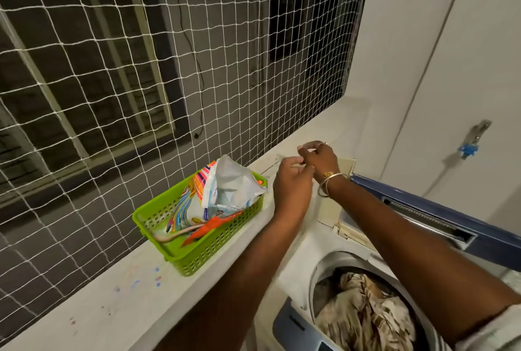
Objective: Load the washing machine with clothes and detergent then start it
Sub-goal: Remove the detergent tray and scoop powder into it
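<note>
While both arms reach forward over the washer, the two hands meet at about 12 o'clock from its open drum, above the far rim of the machine and beside the ledge. The left hand is curled, fingers bent inward toward the right hand, whose fingertips are pinched together; the two touch or nearly touch at the fingers. Whether they hold something small between them I cannot tell. Bangles circle the right wrist.

The clothes, a crumpled brown and cream print, lie in the drum at 5 o'clock from the hands, well apart from them and below the right forearm. The lid, blue, stands raised at 4 o'clock from the hands, just behind the right forearm.

The detergent bag, open and crumpled, lies tilted in a green basket on the ledge, at 9 o'clock from the left hand and near it, not touched. More coloured packets lie in the basket beneath it.

A white net spans the opening behind the ledge. On the wall at 3 o'clock from the hands sits a tap with a blue part.
</note>
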Tool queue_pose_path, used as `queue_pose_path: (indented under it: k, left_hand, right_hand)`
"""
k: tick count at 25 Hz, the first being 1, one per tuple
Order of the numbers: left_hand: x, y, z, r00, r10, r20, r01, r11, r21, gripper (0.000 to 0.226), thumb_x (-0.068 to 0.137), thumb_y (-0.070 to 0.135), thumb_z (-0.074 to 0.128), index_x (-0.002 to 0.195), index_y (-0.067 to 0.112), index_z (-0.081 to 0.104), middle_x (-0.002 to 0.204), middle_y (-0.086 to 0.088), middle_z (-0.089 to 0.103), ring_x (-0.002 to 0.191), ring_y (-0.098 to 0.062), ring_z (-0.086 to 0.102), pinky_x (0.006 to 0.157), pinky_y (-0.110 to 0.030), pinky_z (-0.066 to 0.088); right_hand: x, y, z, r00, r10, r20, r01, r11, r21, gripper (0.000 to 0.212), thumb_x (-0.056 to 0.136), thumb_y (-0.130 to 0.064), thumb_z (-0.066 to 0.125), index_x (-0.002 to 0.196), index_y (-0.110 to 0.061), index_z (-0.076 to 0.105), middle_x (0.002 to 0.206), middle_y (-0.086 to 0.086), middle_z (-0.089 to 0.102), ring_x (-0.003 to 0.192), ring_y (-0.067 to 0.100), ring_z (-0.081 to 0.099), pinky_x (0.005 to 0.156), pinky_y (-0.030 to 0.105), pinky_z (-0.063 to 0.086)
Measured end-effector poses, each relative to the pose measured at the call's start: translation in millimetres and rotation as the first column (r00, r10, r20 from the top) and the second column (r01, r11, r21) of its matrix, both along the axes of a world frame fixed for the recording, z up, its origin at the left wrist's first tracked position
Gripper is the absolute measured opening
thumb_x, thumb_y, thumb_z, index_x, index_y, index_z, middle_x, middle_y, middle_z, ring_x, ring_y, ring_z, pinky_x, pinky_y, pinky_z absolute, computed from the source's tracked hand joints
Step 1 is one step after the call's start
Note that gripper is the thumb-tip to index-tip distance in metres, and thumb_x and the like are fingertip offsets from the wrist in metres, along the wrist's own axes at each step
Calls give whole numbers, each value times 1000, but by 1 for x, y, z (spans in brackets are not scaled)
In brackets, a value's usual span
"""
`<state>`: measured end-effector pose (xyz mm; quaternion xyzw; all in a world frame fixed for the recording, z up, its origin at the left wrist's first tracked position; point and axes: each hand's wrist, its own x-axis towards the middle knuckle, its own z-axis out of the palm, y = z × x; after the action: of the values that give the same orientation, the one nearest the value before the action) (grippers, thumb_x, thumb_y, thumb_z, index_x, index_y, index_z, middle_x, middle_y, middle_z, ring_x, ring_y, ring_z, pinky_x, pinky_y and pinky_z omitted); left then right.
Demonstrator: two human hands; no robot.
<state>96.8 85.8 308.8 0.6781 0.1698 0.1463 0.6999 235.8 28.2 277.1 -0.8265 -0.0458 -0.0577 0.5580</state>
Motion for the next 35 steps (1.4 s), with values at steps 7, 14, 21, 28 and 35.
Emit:
queue_pose_path:
  k: [7, 14, 21, 28, 35]
  left_hand:
    - [-21, 12, 59, 981, -37, 191, 40, 999, -10, 19, 87, 12, 62, 105, 19, 64, 85, 0, 69, 71, -12, 65, 63, -29, 55]
    - [-59, 95, 101, 976, -106, 191, 77, 985, 155, 15, 94, 20, 58, 94, 18, 73, 97, -7, 76, 87, -21, 68, 80, -32, 52]
    - [-65, 146, 82, 977, -38, 208, 18, 995, 96, 29, 102, 21, 47, 107, 5, 71, 103, -12, 75, 94, -26, 68, 81, -32, 54]
    - [-49, 169, 66, 963, -68, 261, 61, 998, 33, 28, 103, 23, 46, 102, 10, 72, 100, -12, 76, 90, -24, 67, 78, -30, 54]
    - [-35, 187, 49, 974, -92, 206, 77, 994, 79, 29, 103, 26, 45, 105, 14, 72, 101, -3, 77, 91, -17, 68, 87, -36, 51]
  right_hand:
    - [-63, -7, 37, 985, 142, 95, -150, 985, 86, 19, 82, -9, 51, 96, -14, 64, 73, 11, 68, 58, 24, 64, 50, 30, 50]
    - [-128, 28, 63, 799, 483, 358, -326, 848, -417, 9, 83, -28, 68, 80, -21, 73, 71, -6, 68, 64, 6, 60, 63, 23, 46]
    - [-150, 68, 66, 765, 613, 197, -242, 557, -795, 25, 83, -50, 63, 92, -31, 76, 87, 1, 73, 84, 24, 66, 62, 26, 44]
    - [-159, 94, 81, 810, 585, -51, -247, 260, -934, 36, 81, -40, 67, 110, -20, 68, 106, 5, 69, 99, 29, 66, 79, 34, 53]
    - [-170, 102, 83, 836, 546, -43, -150, 153, -977, 74, 90, -37, 59, 148, -9, 24, 123, 9, 62, 109, 32, 63, 75, 34, 41]
